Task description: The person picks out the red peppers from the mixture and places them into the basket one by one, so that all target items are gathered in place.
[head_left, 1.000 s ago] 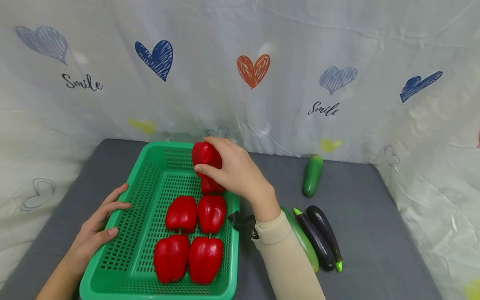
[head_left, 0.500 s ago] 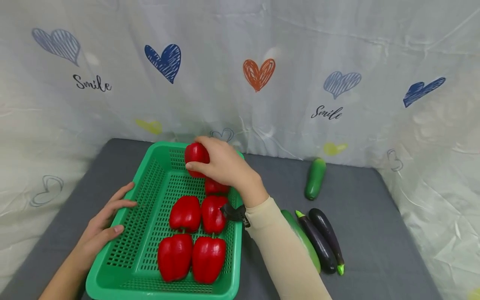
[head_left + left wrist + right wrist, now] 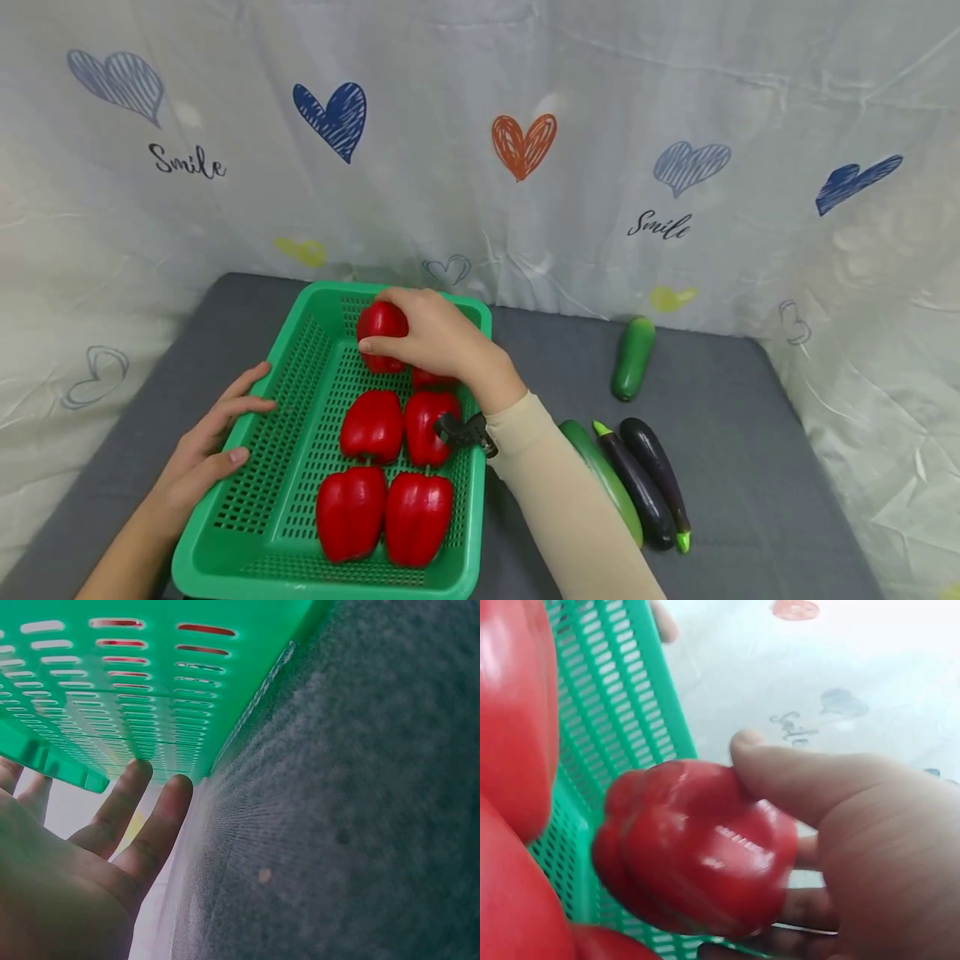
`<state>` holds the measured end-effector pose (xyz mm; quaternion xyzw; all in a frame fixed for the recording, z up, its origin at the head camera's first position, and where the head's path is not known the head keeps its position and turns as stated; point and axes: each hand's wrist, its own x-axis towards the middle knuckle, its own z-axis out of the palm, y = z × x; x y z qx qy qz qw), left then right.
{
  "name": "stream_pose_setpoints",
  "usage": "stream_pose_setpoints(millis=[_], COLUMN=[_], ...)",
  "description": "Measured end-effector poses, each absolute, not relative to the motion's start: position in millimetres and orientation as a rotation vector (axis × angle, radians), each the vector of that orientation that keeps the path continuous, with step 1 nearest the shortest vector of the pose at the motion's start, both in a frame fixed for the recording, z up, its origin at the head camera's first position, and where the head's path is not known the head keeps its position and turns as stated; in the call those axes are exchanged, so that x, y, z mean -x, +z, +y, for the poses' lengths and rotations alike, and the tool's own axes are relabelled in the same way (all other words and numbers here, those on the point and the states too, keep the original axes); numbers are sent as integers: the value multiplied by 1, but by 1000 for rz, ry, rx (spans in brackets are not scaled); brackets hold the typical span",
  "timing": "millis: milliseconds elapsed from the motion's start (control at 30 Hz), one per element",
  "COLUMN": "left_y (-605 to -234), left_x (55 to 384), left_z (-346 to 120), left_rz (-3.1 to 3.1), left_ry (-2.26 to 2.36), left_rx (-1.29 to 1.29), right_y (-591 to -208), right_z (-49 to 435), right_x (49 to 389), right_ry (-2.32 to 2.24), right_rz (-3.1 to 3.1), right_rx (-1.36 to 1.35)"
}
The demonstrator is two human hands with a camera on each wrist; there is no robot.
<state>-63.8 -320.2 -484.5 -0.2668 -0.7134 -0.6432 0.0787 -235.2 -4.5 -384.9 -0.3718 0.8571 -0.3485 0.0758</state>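
Observation:
My right hand (image 3: 435, 337) grips a red bell pepper (image 3: 381, 333) over the far end of the green plastic basket (image 3: 255, 492). Thumb and fingers go round its sides in the right wrist view, where the held bell pepper (image 3: 697, 847) is tilted beside the basket wall (image 3: 634, 682). Another bell pepper (image 3: 431, 381) is partly hidden under that hand. Nearer me, several more bell peppers (image 3: 371, 427) lie in two rows. Against the basket's left rim rests my left hand (image 3: 198, 454), its fingers straight; in the left wrist view two fingertips (image 3: 176, 791) reach the outer wall.
Right of the basket, on the grey table (image 3: 735, 467), lie two eggplants (image 3: 637, 487) and a long green vegetable (image 3: 607, 479) partly behind my sleeve. A zucchini (image 3: 633, 358) lies farther back. A white printed curtain (image 3: 420, 167) hangs behind the table.
My right hand has carried the bell pepper leftward and a little lower inside the basket, away from the pepper at the right wall. The left hand stays at the rim.

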Motion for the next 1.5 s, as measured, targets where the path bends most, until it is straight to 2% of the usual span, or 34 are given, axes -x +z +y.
stream_pose_setpoints(millis=[633, 1033, 1500], left_y=[-483, -491, -487], left_x=[74, 58, 64], left_z=[-322, -330, -326], left_rz=[-2138, -2145, -2225], left_ry=[-1933, -1928, -1930], left_rx=[822, 779, 724], right_y=[-401, -413, -417], right_z=[-6, -19, -13], right_x=[242, 240, 247], right_ry=[-968, -777, -859], right_rz=[2489, 2532, 2553], right_rx=[1065, 1044, 988])
